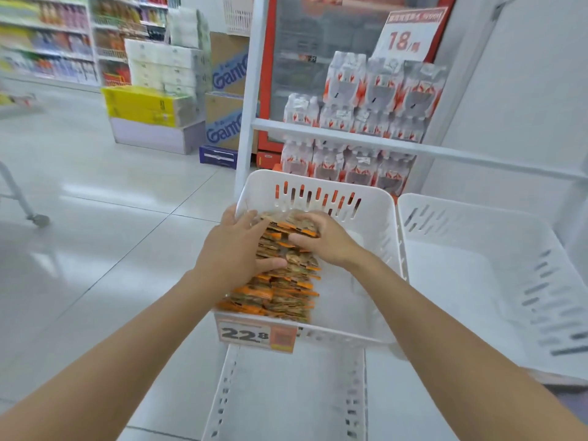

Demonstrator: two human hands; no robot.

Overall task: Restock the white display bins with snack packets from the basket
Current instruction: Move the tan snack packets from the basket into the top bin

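Observation:
A white display bin (375, 202) with slotted walls sits on a white rack in front of me. Along its left side stands a row of orange and brown snack packets (280, 291), packed on edge from the front wall toward the back. My left hand (238, 246) presses against the left side of the far end of the row, thumb under the packets. My right hand (324, 237) grips the same end from the right, fingers over the top. The right half of the bin is bare. The basket is out of sight.
A second white bin (496, 281) stands to the right, and another (286, 393) below. A price tag reading 22.8 (254, 335) hangs on the front wall. Behind the rack are packs of bottled water (366, 122). Tiled floor (95, 233) lies to the left.

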